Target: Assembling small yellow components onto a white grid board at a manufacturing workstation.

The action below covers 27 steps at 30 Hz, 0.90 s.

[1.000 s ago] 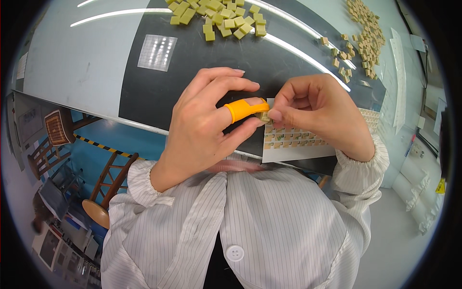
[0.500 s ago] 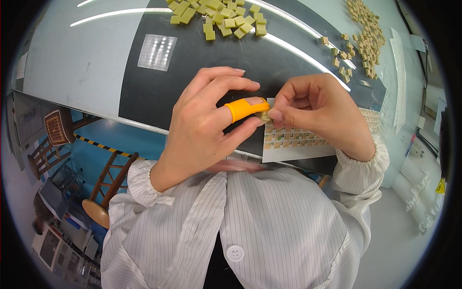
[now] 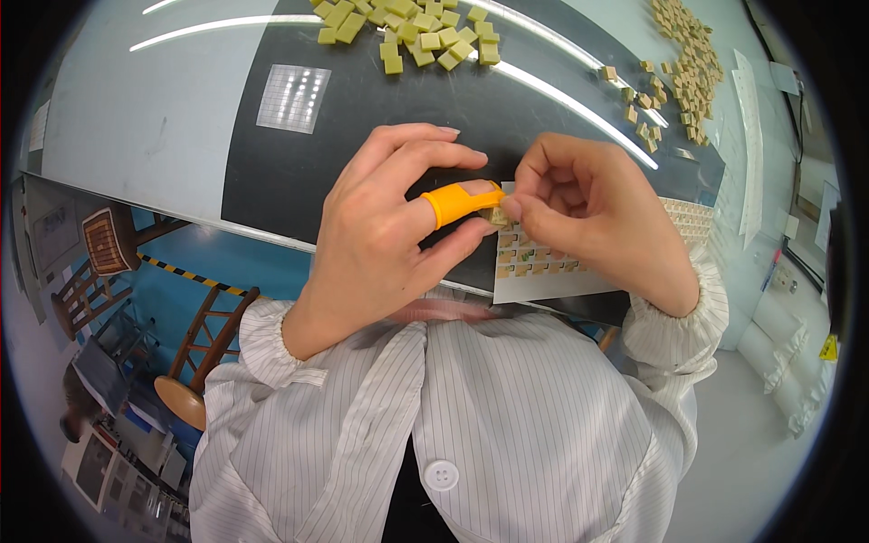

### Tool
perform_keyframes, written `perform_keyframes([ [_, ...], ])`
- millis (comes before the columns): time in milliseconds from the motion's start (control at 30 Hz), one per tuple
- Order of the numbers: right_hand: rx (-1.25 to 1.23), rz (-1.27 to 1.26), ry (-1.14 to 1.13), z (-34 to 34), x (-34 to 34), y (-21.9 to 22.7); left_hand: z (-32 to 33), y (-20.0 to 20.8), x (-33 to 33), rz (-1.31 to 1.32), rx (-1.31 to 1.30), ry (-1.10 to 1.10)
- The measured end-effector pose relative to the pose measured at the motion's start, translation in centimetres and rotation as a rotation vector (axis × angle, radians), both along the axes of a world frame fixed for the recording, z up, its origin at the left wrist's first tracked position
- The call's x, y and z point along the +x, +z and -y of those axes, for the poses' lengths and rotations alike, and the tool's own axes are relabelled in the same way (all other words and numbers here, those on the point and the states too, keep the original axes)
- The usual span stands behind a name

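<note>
Left hand: the left hand (image 3: pixel 380 217) is over the bench's near edge, palm down, thumb and index fingertip pinching a small pale tan cube-like block (image 3: pixel 497 217); the other fingers are loosely bent, clear of it.
Finger cover: a bright orange-yellow flexible sleeve (image 3: pixel 457 204) wraps the left index finger, part of the fingertip showing through its opening.
Block: above the dark panel, at the left edge of the sheet, mostly hidden by the fingertips.
Right hand: the right hand (image 3: pixel 602 213) is above the sheet, thumb and index tips drawn together at the block's right side, other fingers curled in; whether they pinch anything cannot be told.
Sheet: a white rectangular sheet with rows of small printed squares (image 3: pixel 543 289) lies along the bench's near edge, partly under the right hand.
Bench: a long pale grey bench (image 3: pixel 154 136) with a smooth black panel (image 3: pixel 299 181).
Green pile: yellow-green rectangular blocks (image 3: pixel 430 42) on the panel, toward the far side.
Tan pile: small tan cubes (image 3: pixel 692 72) gather beyond the panel's right edge, several strays just inside it.
Clear sheet: a transparent gridded square (image 3: pixel 292 98) near the panel's left edge.
</note>
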State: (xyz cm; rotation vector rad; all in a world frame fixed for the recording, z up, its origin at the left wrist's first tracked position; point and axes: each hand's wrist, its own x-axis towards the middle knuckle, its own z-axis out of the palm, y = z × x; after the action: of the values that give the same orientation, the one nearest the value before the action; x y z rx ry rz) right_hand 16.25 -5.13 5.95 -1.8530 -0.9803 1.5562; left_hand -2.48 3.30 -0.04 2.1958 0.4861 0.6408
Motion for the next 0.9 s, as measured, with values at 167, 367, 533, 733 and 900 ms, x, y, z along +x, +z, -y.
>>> perform_keyframes([
  [167, -0.139, 0.130, 0.145, -0.8, -0.5, 0.7, 0.1, -0.2, 0.0, 0.003, 0.013, 0.019],
  [367, 0.112, 0.027, 0.035, 0.4, 0.9, 0.0, 0.1, -0.1, 0.0, 0.025, 0.023, 0.015],
  [533, 0.333, 0.342, -0.233, 2.2, 1.6, -0.3, 0.3, 0.0, 0.0, 0.004, 0.037, 0.023],
  [733, 0.445, 0.872, -0.324, 4.7, 0.0, -1.5, 0.3, -0.1, 0.1, -0.009, 0.040, 0.019],
  [900, 0.497, 0.733, -0.148, 6.0, -3.9, -2.5, 0.1, -0.2, 0.1, -0.004, 0.078, 0.001],
])
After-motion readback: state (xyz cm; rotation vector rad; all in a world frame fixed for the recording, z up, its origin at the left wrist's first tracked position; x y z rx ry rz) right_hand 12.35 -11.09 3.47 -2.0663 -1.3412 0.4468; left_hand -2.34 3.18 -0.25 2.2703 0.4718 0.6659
